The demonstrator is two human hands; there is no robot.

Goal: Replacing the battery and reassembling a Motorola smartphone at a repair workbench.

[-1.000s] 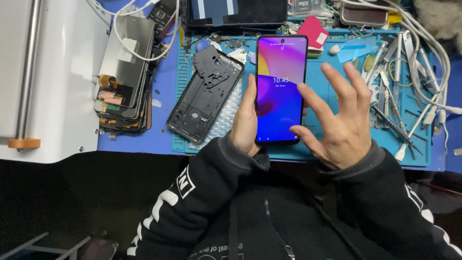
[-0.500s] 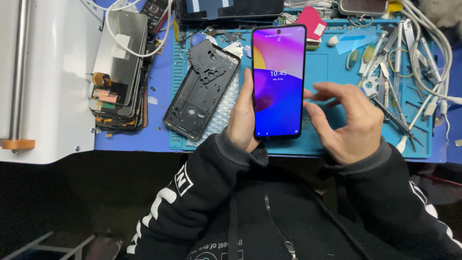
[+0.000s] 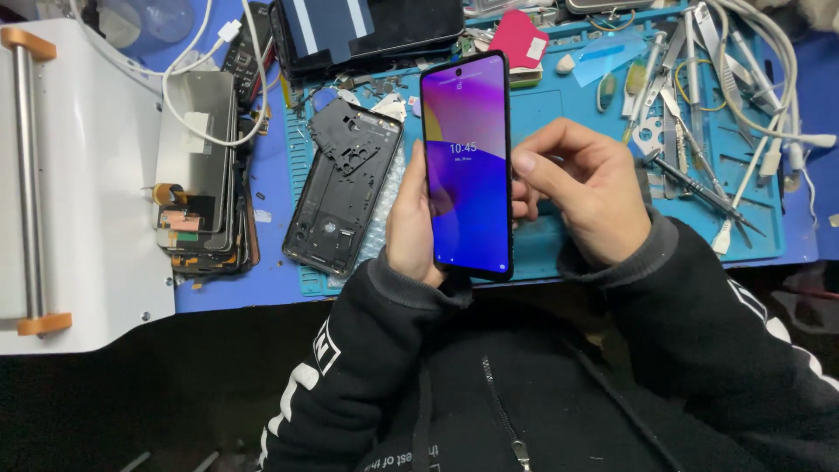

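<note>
Phone (image 3: 466, 166) sits upright at frame centre, screen lit, my left hand (image 3: 411, 223) clamped around its lower edge. My right hand (image 3: 584, 188) pinches its right side; I should press lightly, keeping both thumbs off the glass.

We count one lit smartphone (image 3: 466, 166), two hands (image 3: 411, 223) (image 3: 587, 188), one bare black phone frame (image 3: 343, 197), one stack of screen panels (image 3: 199, 188), one dark tablet (image 3: 371, 26), one pink card (image 3: 517, 39) and one white machine (image 3: 79, 183) on the tabletop (image 3: 271, 280).
</note>
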